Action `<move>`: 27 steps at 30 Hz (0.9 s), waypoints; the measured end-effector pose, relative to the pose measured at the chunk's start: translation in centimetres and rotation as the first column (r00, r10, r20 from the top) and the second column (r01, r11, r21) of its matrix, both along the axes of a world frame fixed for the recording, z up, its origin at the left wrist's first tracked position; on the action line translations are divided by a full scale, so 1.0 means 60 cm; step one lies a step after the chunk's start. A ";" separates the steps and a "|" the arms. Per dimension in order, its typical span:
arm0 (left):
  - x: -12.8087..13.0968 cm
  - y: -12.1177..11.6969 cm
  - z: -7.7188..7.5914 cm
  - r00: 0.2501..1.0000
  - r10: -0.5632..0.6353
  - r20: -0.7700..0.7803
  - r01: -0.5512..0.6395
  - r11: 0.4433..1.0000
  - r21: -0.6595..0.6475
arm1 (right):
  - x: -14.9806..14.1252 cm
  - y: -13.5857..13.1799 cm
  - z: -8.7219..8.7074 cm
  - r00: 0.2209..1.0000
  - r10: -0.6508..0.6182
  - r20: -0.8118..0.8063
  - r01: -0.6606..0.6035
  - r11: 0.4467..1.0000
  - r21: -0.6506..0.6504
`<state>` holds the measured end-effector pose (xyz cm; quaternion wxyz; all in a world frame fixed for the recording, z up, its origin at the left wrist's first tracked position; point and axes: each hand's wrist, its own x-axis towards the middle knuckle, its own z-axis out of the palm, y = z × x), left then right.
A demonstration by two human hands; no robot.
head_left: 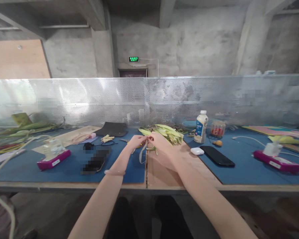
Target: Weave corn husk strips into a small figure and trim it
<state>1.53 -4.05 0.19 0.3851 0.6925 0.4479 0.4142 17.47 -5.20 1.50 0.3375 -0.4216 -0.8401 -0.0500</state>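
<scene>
My left hand (137,141) and my right hand (157,138) meet over the middle of the workbench, fingers pinched together. Between their fingertips is a narrow pale leaf strip (141,156), whose loose end curls down below my left hand. The fingertips partly hide where it is gripped. Just behind my right hand lies a pile of yellow-green leaves (174,134). A small leaf scrap (153,151) rests on the brown board (164,176) under the hands. Something with yellow handles (141,145), partly covered by my left hand, lies on the blue mat (132,172).
To the right stand a milky drink bottle (200,127) and a jar (217,128), near a white earphone case (197,151) and a black phone (218,156). Purple power strips (54,160) lie on both sides, with cables. A perforated metal screen (102,99) closes off the back.
</scene>
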 end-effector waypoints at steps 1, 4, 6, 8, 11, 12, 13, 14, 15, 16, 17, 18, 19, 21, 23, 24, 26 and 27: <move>0.000 0.000 0.000 1.000 -0.004 -0.005 0.004 1.000 0.002 | 0.000 0.001 0.000 1.000 0.000 -0.007 0.000 1.000 -0.009; -0.002 0.001 -0.002 1.000 -0.016 -0.025 0.016 1.000 0.011 | 0.002 0.002 0.000 0.999 0.000 -0.035 -0.002 0.999 -0.036; -0.003 0.002 -0.003 0.999 -0.021 -0.039 0.022 1.000 0.018 | 0.004 0.002 0.002 0.998 0.000 -0.056 -0.003 0.998 -0.060; -0.003 0.003 -0.004 0.998 -0.026 -0.054 0.027 0.999 0.027 | 0.005 -0.001 0.004 0.997 0.002 -0.073 -0.009 0.996 -0.093; -0.003 0.003 -0.004 0.997 -0.033 -0.074 0.035 0.999 0.037 | 0.006 -0.009 0.008 0.996 0.014 -0.090 -0.027 0.988 -0.153; -0.003 0.003 -0.004 0.996 -0.034 -0.079 0.037 0.999 0.039 | 0.006 -0.012 0.010 0.995 0.018 -0.095 -0.034 0.985 -0.170; -0.003 0.003 -0.004 0.996 -0.035 -0.082 0.039 0.998 0.041 | 0.006 -0.014 0.011 0.995 0.021 -0.102 -0.039 0.982 -0.183; -0.003 0.002 -0.004 0.996 -0.035 -0.084 0.039 0.998 0.042 | 0.006 -0.017 0.012 0.994 0.024 -0.109 -0.044 0.980 -0.192; -0.004 0.002 -0.003 0.996 -0.035 -0.084 0.039 0.998 0.043 | 0.006 -0.019 0.012 0.993 0.025 -0.117 -0.048 0.979 -0.199; -0.004 0.002 -0.003 0.996 -0.034 -0.083 0.038 0.998 0.044 | 0.006 -0.021 0.013 0.992 0.027 -0.126 -0.052 0.978 -0.203; -0.004 0.001 -0.003 0.996 -0.032 -0.081 0.036 0.998 0.043 | 0.006 -0.022 0.014 0.991 0.031 -0.134 -0.058 0.976 -0.209; -0.004 0.001 -0.002 0.996 -0.030 -0.079 0.034 0.999 0.043 | 0.006 -0.023 0.014 0.990 0.037 -0.140 -0.066 0.974 -0.215; -0.004 0.001 -0.002 0.997 -0.027 -0.075 0.031 0.999 0.041 | 0.007 -0.023 0.015 0.988 0.045 -0.145 -0.077 0.972 -0.223; -0.003 0.000 -0.002 0.997 -0.023 -0.067 0.026 0.999 0.036 | 0.008 -0.023 0.015 0.986 0.068 -0.150 -0.103 0.965 -0.241; -0.002 0.000 -0.001 0.998 -0.024 -0.057 0.026 0.999 0.028 | 0.010 -0.023 0.015 0.984 0.085 -0.154 -0.122 0.960 -0.253; -0.002 -0.001 -0.001 0.998 -0.026 -0.053 0.027 0.999 0.023 | 0.010 -0.023 0.015 0.984 0.086 -0.155 -0.124 0.960 -0.252; -0.002 -0.001 -0.001 0.999 -0.030 -0.045 0.030 0.999 0.015 | 0.011 -0.024 0.015 0.985 0.083 -0.150 -0.118 0.964 -0.239; -0.002 -0.001 -0.001 0.999 -0.030 -0.041 0.030 0.999 0.012 | 0.010 -0.024 0.016 0.986 0.081 -0.143 -0.112 0.968 -0.226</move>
